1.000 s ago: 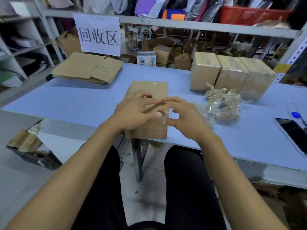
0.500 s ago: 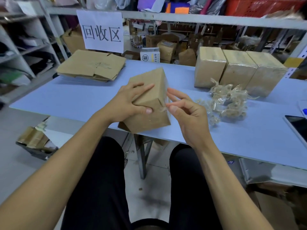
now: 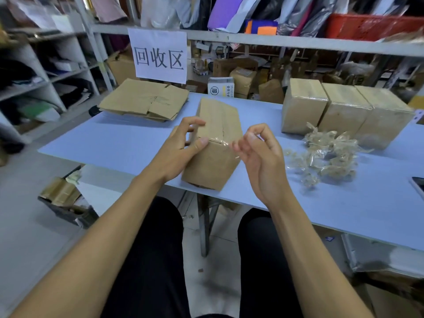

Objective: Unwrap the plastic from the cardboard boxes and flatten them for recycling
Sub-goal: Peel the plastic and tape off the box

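A cardboard box (image 3: 215, 166) stands tilted at the near edge of the blue table (image 3: 114, 138). My left hand (image 3: 179, 148) grips its left side, thumb pressed on the near top edge, fingers curled over the top. My right hand (image 3: 263, 161) is just right of the box, its curled fingers pinching a strip of clear plastic film (image 3: 228, 144) that stretches from the box's top edge. Three more plastic-wrapped boxes (image 3: 302, 111) stand in a row at the back right. A stack of flattened cardboard (image 3: 146, 99) lies at the back left.
A heap of crumpled clear plastic (image 3: 328, 154) lies on the table right of my right hand. A phone (image 3: 418, 185) lies at the table's right edge. A paper sign (image 3: 159, 56) hangs from shelving behind the table. Cardboard scraps (image 3: 59, 193) lie on the floor, left.
The box went from lying flat under both hands to being tipped up on the table edge. My right hand came off the box and pulled a strip of film away to the right.
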